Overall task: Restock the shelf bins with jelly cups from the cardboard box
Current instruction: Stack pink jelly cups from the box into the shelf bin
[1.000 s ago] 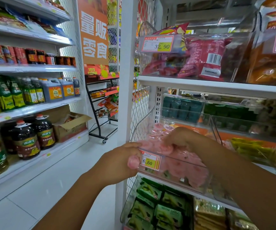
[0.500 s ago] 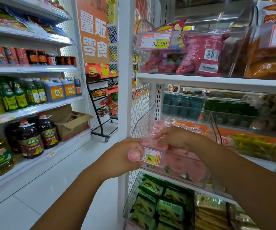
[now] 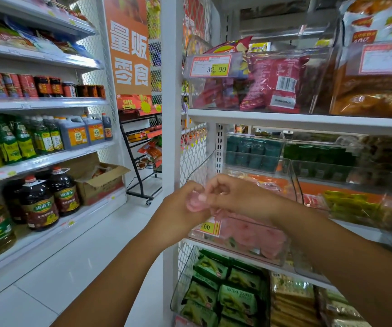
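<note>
My left hand grips a pink jelly cup in front of the white shelf post. My right hand has its fingers curled and its fingertips pinch the same cup from the right. Just below and behind the hands stands a clear plastic bin with a yellow price tag, holding several pink jelly cups. A cardboard box with open flaps sits on the low shelf across the aisle at the left.
Clear bins of green and teal cups sit behind the pink bin, and matcha cookie packs fill the shelf below. Oil and sauce bottles line the left shelves. A black wire rack stands in the aisle. White floor tiles run between.
My right hand has come up out of the pink bin to meet my left hand. My left hand has risen slightly with the cup. The camera view has shifted a little.
</note>
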The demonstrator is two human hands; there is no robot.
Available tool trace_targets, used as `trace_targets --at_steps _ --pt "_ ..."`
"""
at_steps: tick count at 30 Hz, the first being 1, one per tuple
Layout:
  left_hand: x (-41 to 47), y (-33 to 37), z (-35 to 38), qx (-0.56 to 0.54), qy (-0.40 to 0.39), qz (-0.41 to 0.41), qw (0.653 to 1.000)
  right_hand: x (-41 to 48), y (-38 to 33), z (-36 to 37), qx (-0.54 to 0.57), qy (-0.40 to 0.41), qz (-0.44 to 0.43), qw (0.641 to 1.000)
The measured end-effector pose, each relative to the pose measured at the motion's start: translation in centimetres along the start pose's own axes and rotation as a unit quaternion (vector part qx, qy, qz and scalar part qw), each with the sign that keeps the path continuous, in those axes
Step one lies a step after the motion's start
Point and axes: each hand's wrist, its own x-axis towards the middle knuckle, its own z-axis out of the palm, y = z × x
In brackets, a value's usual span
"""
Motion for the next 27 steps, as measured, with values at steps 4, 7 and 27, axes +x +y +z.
trace_targets --at_steps 4,7,27 --pt "0.9 1.7 1.5 -0.008 -0.005 0.007 1.000 -0.6 0.0 -0.3 0.054 0.026 0.012 0.998" --pt "1.3 1.5 1.8 -0.015 -0.019 0.013 1.000 -0.8 0.4 -2.4 0.077 0.064 0.016 0.995" --pt "1.2 -2.9 1.5 0.206 -0.091 0.023 0.974 1.8 2.9 -6.7 -0.340 -0.047 0.172 0.923"
